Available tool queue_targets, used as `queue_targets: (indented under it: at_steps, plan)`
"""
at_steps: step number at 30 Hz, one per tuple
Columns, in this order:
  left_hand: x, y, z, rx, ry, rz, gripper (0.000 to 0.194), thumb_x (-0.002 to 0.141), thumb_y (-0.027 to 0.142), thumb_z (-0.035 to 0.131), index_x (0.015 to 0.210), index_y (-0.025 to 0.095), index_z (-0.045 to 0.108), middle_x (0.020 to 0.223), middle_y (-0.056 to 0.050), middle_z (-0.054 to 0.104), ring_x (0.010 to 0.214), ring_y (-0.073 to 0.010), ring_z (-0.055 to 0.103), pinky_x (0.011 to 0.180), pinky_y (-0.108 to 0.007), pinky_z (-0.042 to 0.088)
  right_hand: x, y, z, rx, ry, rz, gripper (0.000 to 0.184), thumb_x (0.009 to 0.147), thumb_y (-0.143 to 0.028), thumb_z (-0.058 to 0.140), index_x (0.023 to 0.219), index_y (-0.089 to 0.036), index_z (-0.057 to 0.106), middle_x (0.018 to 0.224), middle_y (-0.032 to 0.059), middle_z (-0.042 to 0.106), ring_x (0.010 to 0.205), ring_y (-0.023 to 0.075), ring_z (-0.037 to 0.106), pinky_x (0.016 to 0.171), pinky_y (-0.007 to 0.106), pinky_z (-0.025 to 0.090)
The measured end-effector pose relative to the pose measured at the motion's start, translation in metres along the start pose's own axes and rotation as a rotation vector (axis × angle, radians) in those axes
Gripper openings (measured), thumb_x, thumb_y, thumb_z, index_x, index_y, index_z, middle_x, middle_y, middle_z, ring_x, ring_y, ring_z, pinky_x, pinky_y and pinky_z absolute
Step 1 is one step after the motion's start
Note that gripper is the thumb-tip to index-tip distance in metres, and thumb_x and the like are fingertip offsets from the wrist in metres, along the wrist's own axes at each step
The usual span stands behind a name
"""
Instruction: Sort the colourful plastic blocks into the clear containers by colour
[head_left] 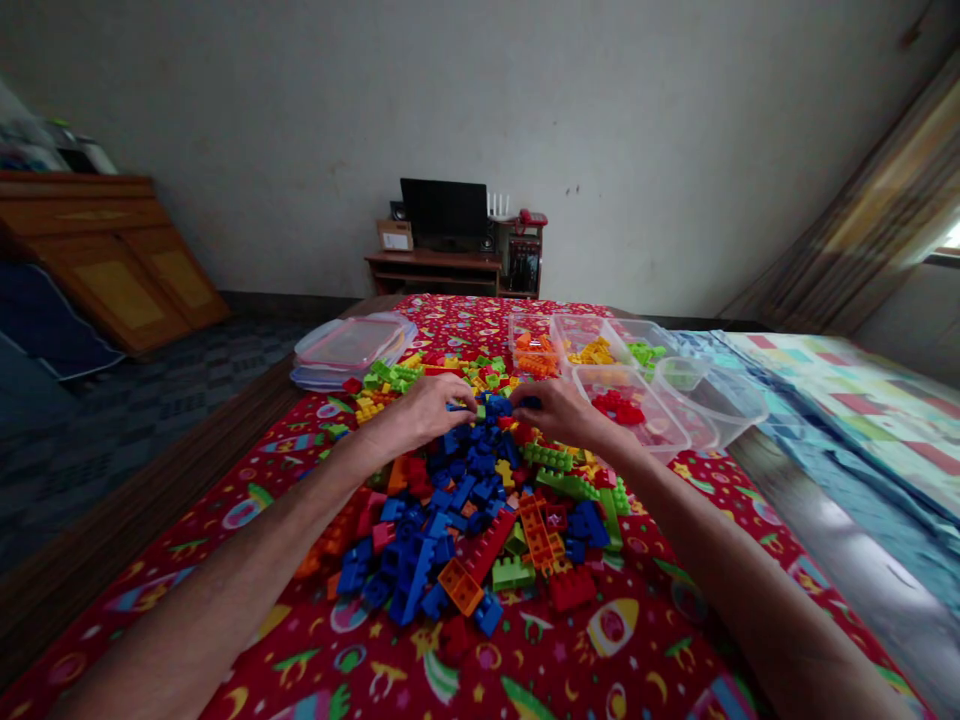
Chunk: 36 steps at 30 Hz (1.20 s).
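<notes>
A large pile of toy building bricks [480, 465] in blue, red, orange, yellow and green lies on the cloth before me, with blue ones massed down its middle. At its far part, my left hand [439, 405] has thumb and fingers closed around a blue brick [459, 407]. Across from it, my right hand [559, 408] pinches another blue brick [529, 402], partly covered by the fingers. More blue bricks [495, 405] lie between the two hands. A long red brick [493, 545] and an orange brick [460, 587] rest near the front of the pile.
Clear plastic containers at the right hold sorted bricks: orange [536, 355], yellow [592, 351], green [646, 353] and red [619, 407]. A round clear tub [712, 400] stands beside them. Stacked lids [352, 345] lie at the left. A red patterned cloth [600, 630] covers the table.
</notes>
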<state>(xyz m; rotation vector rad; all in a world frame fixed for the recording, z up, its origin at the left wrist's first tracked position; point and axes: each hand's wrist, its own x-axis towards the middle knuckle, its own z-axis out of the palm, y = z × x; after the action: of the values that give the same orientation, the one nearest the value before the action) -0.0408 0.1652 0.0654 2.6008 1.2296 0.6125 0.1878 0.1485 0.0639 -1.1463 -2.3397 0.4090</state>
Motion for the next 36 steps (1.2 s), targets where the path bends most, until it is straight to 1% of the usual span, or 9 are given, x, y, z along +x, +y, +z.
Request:
queue_targets:
  at_steps: [6, 11, 14, 18, 21, 25, 27, 30, 36]
  plan:
    - [0.002, 0.003, -0.002, -0.249, 0.106, -0.154, 0.029, 0.078, 0.042, 0.057, 0.082, 0.017, 0.070, 0.081, -0.003, 0.072, 0.076, -0.0183, 0.065, 0.072, -0.028, 0.050, 0.002, -0.003, -0.004, 0.164, -0.005, 0.083, 0.013, 0.078, -0.018, 0.060, 0.088, -0.014, 0.068, 0.072, -0.0008, 0.062, 0.066, 0.0089, 0.053, 0.062, 0.021, 0.037]
    - [0.003, 0.010, 0.010, -0.433, 0.145, -0.182, 0.036, 0.082, 0.046, 0.052, 0.085, 0.014, 0.068, 0.082, -0.004, 0.072, 0.078, -0.0189, 0.065, 0.071, -0.027, 0.051, 0.004, -0.003, 0.011, 0.380, -0.048, 0.148, 0.012, 0.078, -0.019, 0.059, 0.090, -0.015, 0.061, 0.073, -0.0013, 0.063, 0.059, 0.0088, 0.057, 0.057, 0.021, 0.042]
    - [0.003, 0.018, 0.018, -0.474, 0.163, -0.177, 0.033, 0.086, 0.040, 0.048, 0.095, 0.014, 0.067, 0.093, -0.006, 0.072, 0.088, -0.0213, 0.066, 0.078, -0.031, 0.052, 0.004, -0.006, 0.022, 0.445, -0.011, 0.212, 0.029, 0.079, -0.023, 0.062, 0.106, -0.017, 0.054, 0.073, -0.0016, 0.063, 0.057, 0.0104, 0.058, 0.055, 0.022, 0.044]
    - [0.003, 0.026, 0.024, -0.501, 0.160, -0.123, 0.038, 0.089, 0.032, 0.044, 0.120, 0.014, 0.057, 0.116, -0.011, 0.067, 0.107, -0.0230, 0.063, 0.091, -0.035, 0.050, 0.001, -0.014, 0.027, 0.356, 0.032, 0.230, 0.053, 0.078, -0.021, 0.065, 0.126, -0.017, 0.043, 0.076, -0.0011, 0.064, 0.056, 0.0107, 0.058, 0.057, 0.023, 0.044]
    - [0.003, 0.027, 0.026, -0.475, 0.145, -0.080, 0.045, 0.088, 0.027, 0.046, 0.131, 0.016, 0.047, 0.131, -0.012, 0.058, 0.118, -0.0222, 0.057, 0.098, -0.036, 0.047, 0.000, -0.019, 0.024, 0.260, 0.036, 0.155, 0.045, 0.080, -0.019, 0.063, 0.123, -0.017, 0.052, 0.081, 0.0010, 0.066, 0.061, 0.0110, 0.059, 0.062, 0.024, 0.044]
    - [0.003, 0.023, 0.021, -0.563, 0.119, -0.117, 0.047, 0.088, 0.028, 0.048, 0.133, 0.017, 0.044, 0.121, -0.012, 0.063, 0.108, -0.0219, 0.063, 0.085, -0.034, 0.055, 0.000, -0.020, 0.016, 0.167, 0.126, 0.177, 0.027, 0.081, -0.021, 0.061, 0.108, -0.018, 0.063, 0.078, 0.0004, 0.066, 0.067, 0.0117, 0.058, 0.064, 0.022, 0.042]
    - [0.002, 0.019, 0.017, -0.629, 0.164, -0.157, 0.044, 0.090, 0.031, 0.046, 0.131, 0.015, 0.045, 0.114, -0.012, 0.066, 0.096, -0.0204, 0.068, 0.079, -0.033, 0.057, 0.002, -0.019, 0.012, 0.142, 0.185, 0.224, 0.025, 0.080, -0.021, 0.060, 0.104, -0.017, 0.065, 0.073, -0.0003, 0.065, 0.065, 0.0111, 0.056, 0.062, 0.022, 0.039]
    - [0.003, 0.014, 0.015, -0.693, 0.279, -0.207, 0.039, 0.091, 0.033, 0.043, 0.124, 0.013, 0.047, 0.109, -0.011, 0.066, 0.088, -0.0183, 0.069, 0.079, -0.033, 0.057, 0.003, -0.019, 0.008, 0.192, 0.210, 0.257, 0.024, 0.080, -0.023, 0.059, 0.101, -0.015, 0.066, 0.069, -0.0013, 0.061, 0.061, 0.0095, 0.052, 0.059, 0.021, 0.036]
    - [0.006, 0.014, 0.021, -0.720, 0.386, -0.251, 0.035, 0.089, 0.032, 0.044, 0.116, 0.010, 0.051, 0.114, -0.015, 0.062, 0.096, -0.0205, 0.068, 0.087, -0.037, 0.055, -0.001, -0.028, 0.012, 0.277, 0.114, 0.115, 0.024, 0.078, -0.025, 0.062, 0.099, -0.017, 0.066, 0.072, -0.0027, 0.061, 0.059, 0.0077, 0.048, 0.057, 0.021, 0.035]
